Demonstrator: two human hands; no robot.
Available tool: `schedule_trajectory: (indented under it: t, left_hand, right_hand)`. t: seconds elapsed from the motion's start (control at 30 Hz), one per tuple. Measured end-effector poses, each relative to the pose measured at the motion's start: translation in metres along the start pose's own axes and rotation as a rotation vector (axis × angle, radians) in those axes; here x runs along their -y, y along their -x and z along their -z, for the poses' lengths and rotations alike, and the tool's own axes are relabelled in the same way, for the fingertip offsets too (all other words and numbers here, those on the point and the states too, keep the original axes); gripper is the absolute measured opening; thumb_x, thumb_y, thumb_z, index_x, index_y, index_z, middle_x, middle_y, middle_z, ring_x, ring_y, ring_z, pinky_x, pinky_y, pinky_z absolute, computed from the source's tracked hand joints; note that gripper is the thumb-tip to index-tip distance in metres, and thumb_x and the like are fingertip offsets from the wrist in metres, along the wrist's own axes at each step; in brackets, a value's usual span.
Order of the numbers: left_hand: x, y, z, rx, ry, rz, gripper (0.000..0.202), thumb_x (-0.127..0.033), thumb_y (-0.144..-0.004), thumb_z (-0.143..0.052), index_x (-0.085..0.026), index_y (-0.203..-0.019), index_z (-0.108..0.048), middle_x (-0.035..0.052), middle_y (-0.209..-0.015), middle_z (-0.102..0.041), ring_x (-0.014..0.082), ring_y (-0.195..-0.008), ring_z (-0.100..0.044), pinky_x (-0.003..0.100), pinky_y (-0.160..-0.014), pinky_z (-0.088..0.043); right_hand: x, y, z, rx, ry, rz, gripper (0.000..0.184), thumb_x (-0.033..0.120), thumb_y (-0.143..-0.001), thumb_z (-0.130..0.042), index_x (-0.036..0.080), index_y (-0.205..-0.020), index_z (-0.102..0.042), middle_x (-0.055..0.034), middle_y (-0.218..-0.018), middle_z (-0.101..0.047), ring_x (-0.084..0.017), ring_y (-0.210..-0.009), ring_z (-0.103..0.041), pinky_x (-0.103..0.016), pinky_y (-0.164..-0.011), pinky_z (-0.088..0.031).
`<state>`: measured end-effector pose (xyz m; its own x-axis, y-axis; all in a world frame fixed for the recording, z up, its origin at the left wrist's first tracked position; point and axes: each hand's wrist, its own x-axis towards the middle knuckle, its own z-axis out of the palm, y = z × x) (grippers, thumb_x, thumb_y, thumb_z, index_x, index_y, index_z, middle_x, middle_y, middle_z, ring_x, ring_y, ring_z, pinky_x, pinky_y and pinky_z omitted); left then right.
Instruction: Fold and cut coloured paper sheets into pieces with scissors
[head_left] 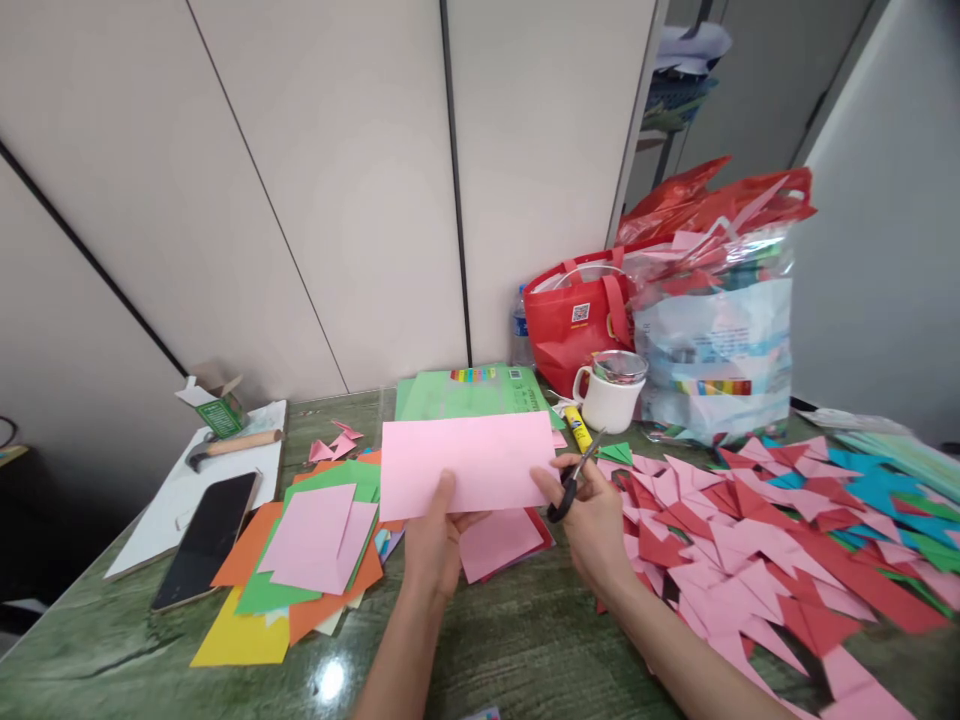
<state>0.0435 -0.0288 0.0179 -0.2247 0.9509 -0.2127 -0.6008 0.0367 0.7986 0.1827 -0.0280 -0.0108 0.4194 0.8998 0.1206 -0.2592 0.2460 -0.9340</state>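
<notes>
A long pink sheet of paper (472, 450) is held up above the table, pinched at its lower edge by my left hand (441, 540), thumb in front. My right hand (596, 525) has scissors (574, 485) with black handles in its fingers, blades pointing up and away to the right. The thumb of that hand also rests against the sheet's right end. Below the raised sheet lie pink squares (499, 545) with red paper under them. To the left is a stack of colored squares (322, 540) in pink, green, orange and yellow.
Pink, red, blue and green cut pieces (742, 540) cover the right side. Behind stand a white mug (611, 400), a yellow glue stick (577, 428), a red bag (577, 320) and a stuffed plastic bag (716, 340). At left lie a phone (206, 540) and a wooden-handled tool (240, 443).
</notes>
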Motion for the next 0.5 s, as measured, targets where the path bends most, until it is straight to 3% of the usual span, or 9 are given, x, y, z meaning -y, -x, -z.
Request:
schedule_trajectory:
  t: [0.17, 0.37, 0.5]
  left_hand:
    - [0.0009, 0.0034, -0.0011, -0.017, -0.055, -0.001, 0.037, -0.024, -0.067, -0.064, -0.018, -0.103, -0.055, 0.0072, -0.093, -0.065, 0.0184, -0.066, -0.063, 0.041, -0.058, -0.055]
    - [0.0021, 0.0062, -0.0008, 0.084, -0.078, 0.024, 0.041, -0.021, -0.062, -0.068, -0.016, -0.102, -0.055, 0.0064, -0.092, -0.064, 0.0185, -0.068, -0.063, 0.042, -0.059, -0.055]
    - [-0.0025, 0.0006, 0.0011, 0.003, 0.001, -0.079, 0.041, -0.018, -0.065, -0.066, -0.020, -0.104, -0.055, 0.0062, -0.105, -0.061, 0.0190, -0.076, -0.063, 0.044, -0.066, -0.054]
  right_hand:
    - [-0.0001, -0.0012, -0.0012, -0.042, 0.021, 0.030, 0.034, 0.032, -0.057, -0.073, 0.018, -0.078, -0.050, 0.0075, -0.055, -0.042, -0.007, -0.047, -0.035, -0.017, -0.041, -0.028]
    - [-0.0016, -0.0032, 0.0003, -0.053, 0.038, 0.040, 0.032, 0.032, -0.059, -0.072, 0.018, -0.080, -0.052, 0.0072, -0.056, -0.043, -0.007, -0.049, -0.037, -0.017, -0.043, -0.030]
    - [0.0000, -0.0052, 0.0019, -0.027, -0.019, 0.012, 0.036, 0.034, -0.058, -0.072, 0.018, -0.084, -0.053, 0.0034, -0.064, -0.053, -0.011, -0.056, -0.048, -0.021, -0.051, -0.038]
